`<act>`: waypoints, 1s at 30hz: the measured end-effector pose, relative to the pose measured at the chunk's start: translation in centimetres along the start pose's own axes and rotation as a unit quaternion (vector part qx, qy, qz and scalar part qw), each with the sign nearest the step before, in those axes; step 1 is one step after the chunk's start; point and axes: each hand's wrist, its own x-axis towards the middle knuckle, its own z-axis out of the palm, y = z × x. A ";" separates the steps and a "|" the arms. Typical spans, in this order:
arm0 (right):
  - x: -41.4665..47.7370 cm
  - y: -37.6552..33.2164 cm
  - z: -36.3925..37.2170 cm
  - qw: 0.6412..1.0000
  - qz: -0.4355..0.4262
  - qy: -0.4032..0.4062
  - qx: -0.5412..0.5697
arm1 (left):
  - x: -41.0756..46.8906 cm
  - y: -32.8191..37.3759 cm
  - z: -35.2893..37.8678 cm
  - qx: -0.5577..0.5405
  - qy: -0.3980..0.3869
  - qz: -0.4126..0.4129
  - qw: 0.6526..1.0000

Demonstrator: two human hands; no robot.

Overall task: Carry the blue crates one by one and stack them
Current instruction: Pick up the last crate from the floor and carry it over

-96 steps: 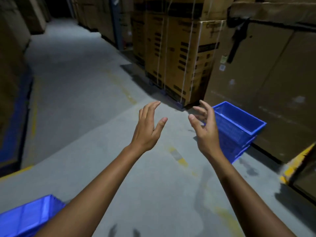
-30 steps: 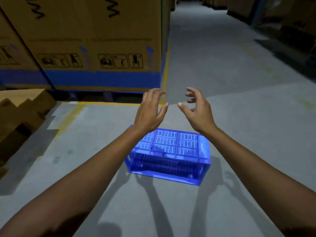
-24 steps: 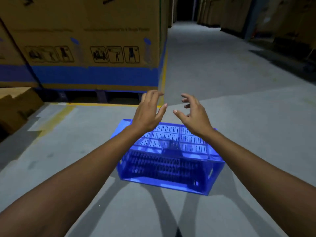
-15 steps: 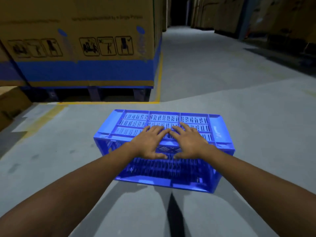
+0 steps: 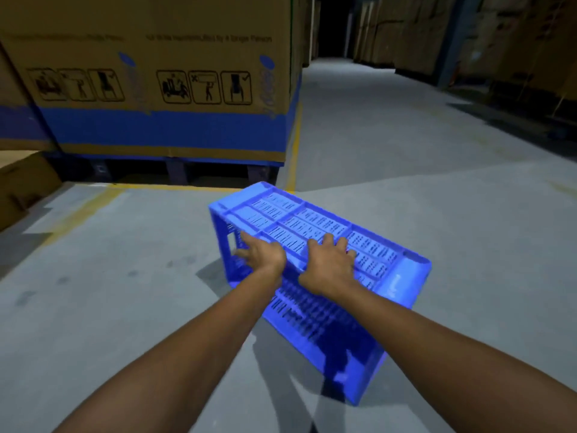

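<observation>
Head view. Blue crate [image 5: 315, 276] is upside down under both hands. It now sits diagonal, where 0.5 s ago it lay square-on. Left hand [image 5: 262, 256] has slid from the slotted base to the crate's left corner, with fingers stretched onto the end wall. Right hand [image 5: 329, 264] stays on the base beside the left hand, fingers now bent. Whether they hook the slots: cannot tell. Cardboard box [image 5: 156, 89] stands beyond both hands.

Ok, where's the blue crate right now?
The crate is centre-right in the head view, bottom up, left hand and right hand on it, near the cardboard box.
</observation>
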 end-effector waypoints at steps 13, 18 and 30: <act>-1.4 4.2 -4.5 0.986 -0.130 -0.052 0.092 | -1.0 1.1 0.4 0.000 -0.085 0.020 0.996; -1.1 6.6 -7.2 0.989 -0.110 0.000 0.099 | -5.3 5.4 0.7 0.253 -0.109 0.176 0.945; -3.1 5.1 -33.0 0.984 -0.126 -0.017 -0.125 | -10.8 31.2 -11.1 0.491 -0.265 0.365 0.745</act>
